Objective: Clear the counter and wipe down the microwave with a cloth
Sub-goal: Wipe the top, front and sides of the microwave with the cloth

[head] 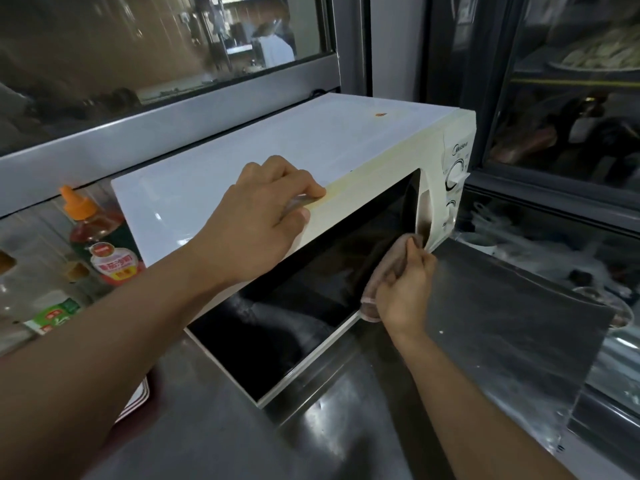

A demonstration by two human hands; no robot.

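A white microwave (pixel 277 147) with a dark glass door stands on the steel counter (pixel 221 441). My left hand (pixel 266 213) rests on its top front edge, fingers curled over the rim. My right hand (pixel 405 289) holds a pinkish-beige cloth (pixel 391 261) pressed against the door's right side, just beside the handle recess. A small orange-brown stain (pixel 380 115) sits on the microwave's top near the back right. The control panel with two dials (pixel 456 174) is at the right end.
A sauce bottle with an orange cap (pixel 100 244) and other bottles (pixel 52 313) stand left of the microwave. A dark flat sheet (pixel 512 327) lies on the counter to the right. A glass cabinet (pixel 571 98) rises behind, and a window (pixel 156 46) at the back.
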